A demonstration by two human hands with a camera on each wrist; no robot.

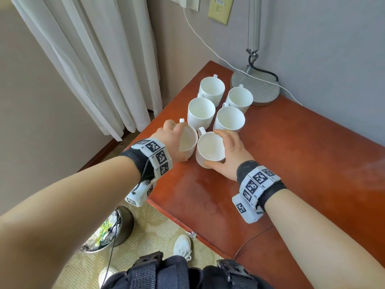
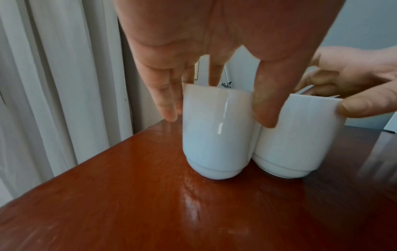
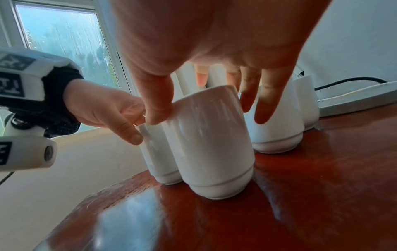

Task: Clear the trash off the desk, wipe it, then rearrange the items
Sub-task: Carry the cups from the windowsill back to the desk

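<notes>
Two white mugs stand side by side at the front of a double row on the red-brown desk [image 1: 281,174], their sides touching. My left hand [image 1: 177,141] grips the front left mug [image 1: 188,142] from above, thumb on its right side and fingers down its far side. My right hand [image 1: 227,151] grips the front right mug [image 1: 210,149], thumb on the near rim and fingers over the far rim. The left wrist view shows the left mug [image 2: 217,135] and the right mug [image 2: 294,139] resting on the desk. In the right wrist view the right mug [image 3: 210,144] fills the middle.
Several more white mugs [image 1: 229,119] stand behind in two columns. A grey lamp base [image 1: 256,88] with a white cable sits in the back corner by the wall. The desk's left edge runs close to the left mug, with curtains [image 1: 93,59] and a trash bin [image 1: 108,230] beyond.
</notes>
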